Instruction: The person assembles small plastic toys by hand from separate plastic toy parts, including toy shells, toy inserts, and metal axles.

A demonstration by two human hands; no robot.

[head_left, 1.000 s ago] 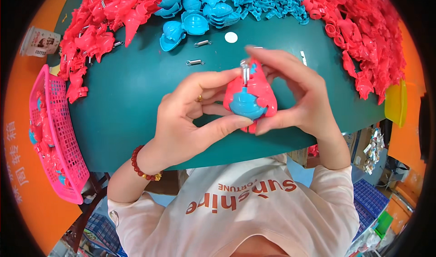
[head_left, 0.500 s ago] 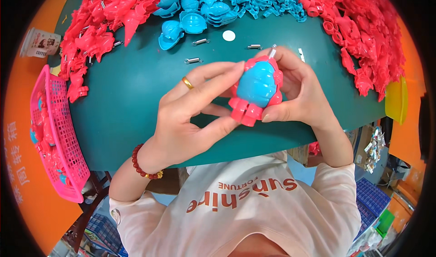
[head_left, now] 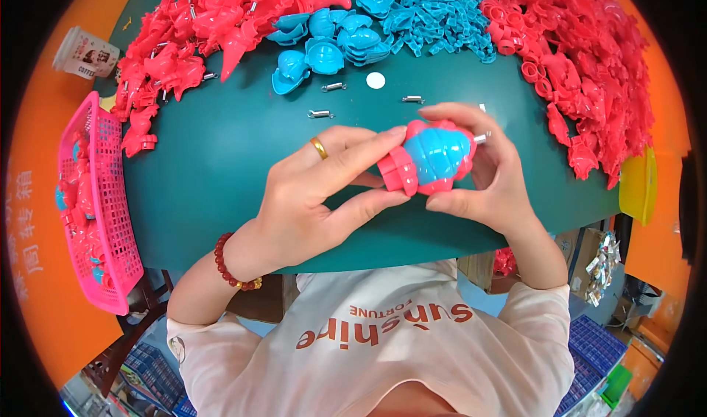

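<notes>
Between both hands, above the near part of the green table, is a red plastic toy body (head_left: pixel 423 180) with a glossy blue shell-shaped panel (head_left: pixel 440 154). It lies sideways, and a metal spring (head_left: pixel 482 138) pokes out of its right end. My left hand (head_left: pixel 309 189) pinches the blocky feet end between thumb and fingers. Curled around the other end, my right hand (head_left: pixel 501 170) has its thumb on the lower edge and fingers behind and above. Loose springs (head_left: pixel 321 114) and a white disc (head_left: pixel 375 80) lie on the table beyond the hands.
Red parts are heaped at the far left (head_left: pixel 166 56) and far right (head_left: pixel 589 71). Blue shells (head_left: pixel 324 55) and small blue pieces (head_left: pixel 442 19) sit between. A pink basket (head_left: pixel 110 211) of red-and-blue pieces stands left, near a paper cup (head_left: pixel 85 52). A yellow container (head_left: pixel 638 185) is right.
The toy has turned clockwise from upright to sideways, so its spring end now points right and its feet left. Both hands keep hold of it. The whole view has shifted slightly.
</notes>
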